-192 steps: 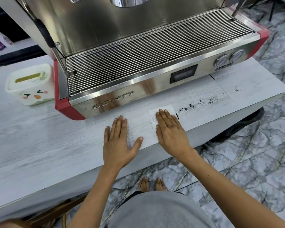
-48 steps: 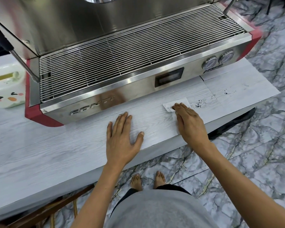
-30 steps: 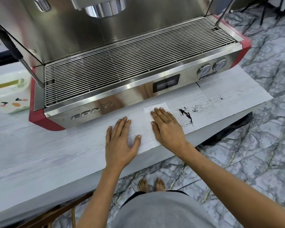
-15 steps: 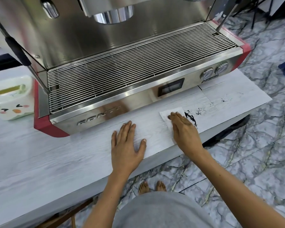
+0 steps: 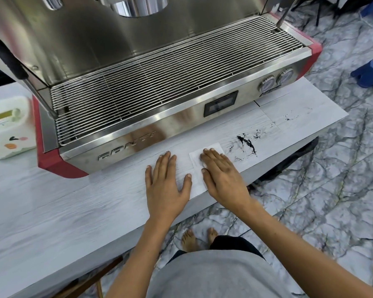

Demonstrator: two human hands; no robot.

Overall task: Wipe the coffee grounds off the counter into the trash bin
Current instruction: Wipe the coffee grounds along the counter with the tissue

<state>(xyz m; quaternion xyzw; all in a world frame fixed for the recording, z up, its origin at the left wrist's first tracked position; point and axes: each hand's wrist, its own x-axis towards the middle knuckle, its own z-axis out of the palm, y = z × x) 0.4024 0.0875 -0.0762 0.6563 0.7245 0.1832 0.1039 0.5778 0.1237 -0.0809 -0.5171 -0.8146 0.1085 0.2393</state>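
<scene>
A: Grounds (image 5: 247, 144) lie dark on the worktop (image 5: 52, 203), just right of the right hand (image 5: 223, 176). Is anything gripped?

B: No closed grip. The right hand is spread flat, palm down, pressing a white wipe (image 5: 197, 166) onto the worktop; its fingertips (image 5: 212, 150) sit near the wipe's far edge. Nothing is pinched or lifted.

A: And the left hand (image 5: 165, 183)?

B: Flat and open too, bare on the worktop just beside the wipe, holding nothing. It looks like a brace.

A: How are the grounds spread?

B: A thick streak nearest the wipe, thinner smears around it, and a small scatter (image 5: 289, 118) farther right, near the worktop's end. All of it sits in front of the espresso machine (image 5: 159, 87).

A: So how far along?

B: Early to middle, I'd judge. The grounds look partly gathered into that streak, but none is off the worktop as far as I can see.

A: The bin?

B: Something dark (image 5: 289, 162) shows under the right edge; it may be the bin's liner, but I cannot tell. What remains is to push the streak and the far scatter rightward over that edge.
</scene>
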